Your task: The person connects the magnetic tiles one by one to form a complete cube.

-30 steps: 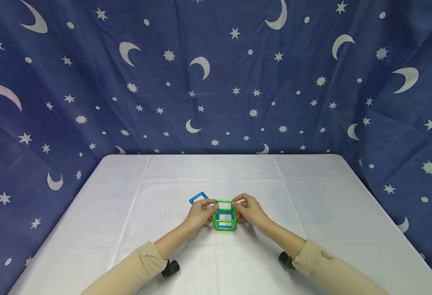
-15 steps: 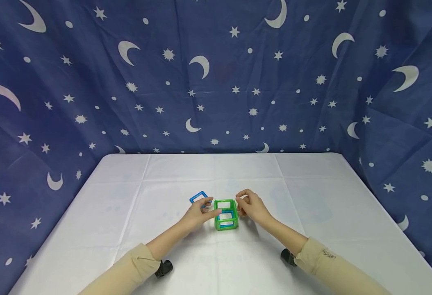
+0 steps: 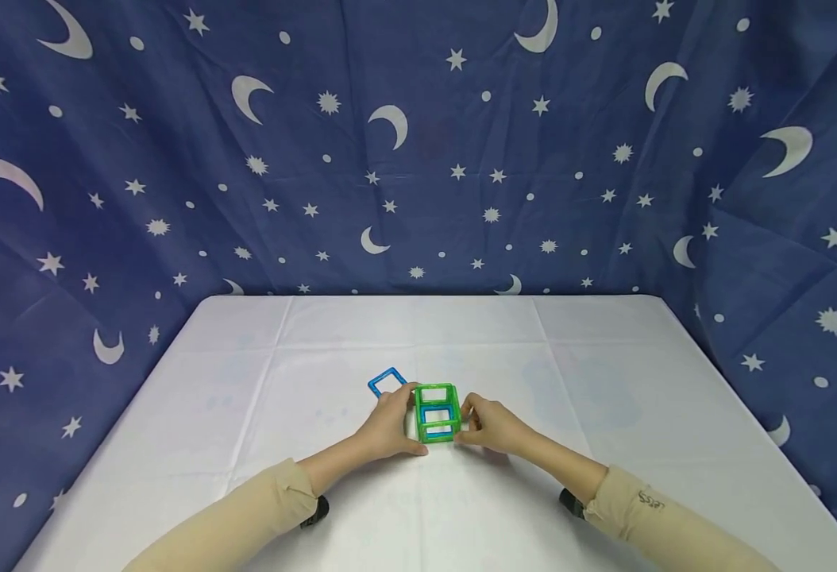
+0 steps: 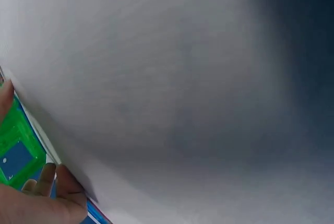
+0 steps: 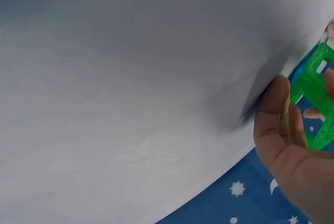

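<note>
A box of green magnetic tiles (image 3: 437, 424), with blue tile frame showing inside its green edges, stands mid-table in the head view. My left hand (image 3: 387, 425) holds its left side, the thumb low by the near corner and the fingers toward the far corner. At the right side, my right hand (image 3: 495, 427) grips with bent fingers, thumb by the near right corner. Part of the green box (image 4: 18, 148) shows in the left wrist view; in the right wrist view the box (image 5: 313, 91) is partly behind the fingers. Exact fingertip contact is partly hidden.
A loose blue square magnetic tile (image 3: 387, 382) lies behind the left hand, partly covered by it. White cloth covers the table (image 3: 304, 326). A blue curtain with moons and stars (image 3: 418, 159) hangs behind and at both sides.
My right hand has come down from the box's far top right corner to its right side. The left thumb has gone from the top to the near lower corner.
</note>
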The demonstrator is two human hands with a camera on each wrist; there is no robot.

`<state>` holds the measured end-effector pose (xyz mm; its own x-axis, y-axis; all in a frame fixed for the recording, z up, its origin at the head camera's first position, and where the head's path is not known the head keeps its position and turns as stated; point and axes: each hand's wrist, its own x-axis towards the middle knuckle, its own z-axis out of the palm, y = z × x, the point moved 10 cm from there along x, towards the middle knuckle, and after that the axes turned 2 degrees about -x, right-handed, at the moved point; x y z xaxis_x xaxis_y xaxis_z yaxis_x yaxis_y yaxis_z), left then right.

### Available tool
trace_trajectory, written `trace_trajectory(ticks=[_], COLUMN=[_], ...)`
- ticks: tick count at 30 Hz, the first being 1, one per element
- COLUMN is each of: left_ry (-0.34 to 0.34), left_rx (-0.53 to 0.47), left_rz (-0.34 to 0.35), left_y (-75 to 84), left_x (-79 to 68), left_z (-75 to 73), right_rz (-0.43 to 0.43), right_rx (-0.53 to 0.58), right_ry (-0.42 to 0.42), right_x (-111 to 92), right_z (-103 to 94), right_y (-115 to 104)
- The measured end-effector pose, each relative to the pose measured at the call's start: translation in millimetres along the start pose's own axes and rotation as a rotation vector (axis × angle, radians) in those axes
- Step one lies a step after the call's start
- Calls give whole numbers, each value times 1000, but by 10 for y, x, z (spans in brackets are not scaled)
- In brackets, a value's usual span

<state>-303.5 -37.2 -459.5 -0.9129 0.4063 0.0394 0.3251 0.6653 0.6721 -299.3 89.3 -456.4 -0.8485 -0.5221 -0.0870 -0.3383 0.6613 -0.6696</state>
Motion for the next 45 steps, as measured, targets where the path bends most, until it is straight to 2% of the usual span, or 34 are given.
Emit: trace_trajectory(ticks=[11, 20, 26, 33, 38, 41, 45], left_ry=[32, 34, 20, -56, -86, -75, -52], left_rx=[67, 39, 34, -40, -99, -102, -102], left_rz=[36, 35, 41, 32, 41, 51, 49], left_y=[53, 34, 22, -7, -8, -9, -27], left_x=[20, 26, 34, 57, 57, 60, 71], left_z=[-8, -15, -21, -60, -92, -99, -102], right_rz=[22, 42, 43, 57, -24, -81, -102], right_rx=[-90, -111, -122, -110, -53, -47, -59], right_ry=[72, 115, 88, 25, -18, -40, -41], right_x=[41, 44, 72, 90, 128, 152, 171], right_z=[52, 35, 70, 32, -21, -21, -24], right_y=[-49, -80, -78, -38, -75, -113, -126])
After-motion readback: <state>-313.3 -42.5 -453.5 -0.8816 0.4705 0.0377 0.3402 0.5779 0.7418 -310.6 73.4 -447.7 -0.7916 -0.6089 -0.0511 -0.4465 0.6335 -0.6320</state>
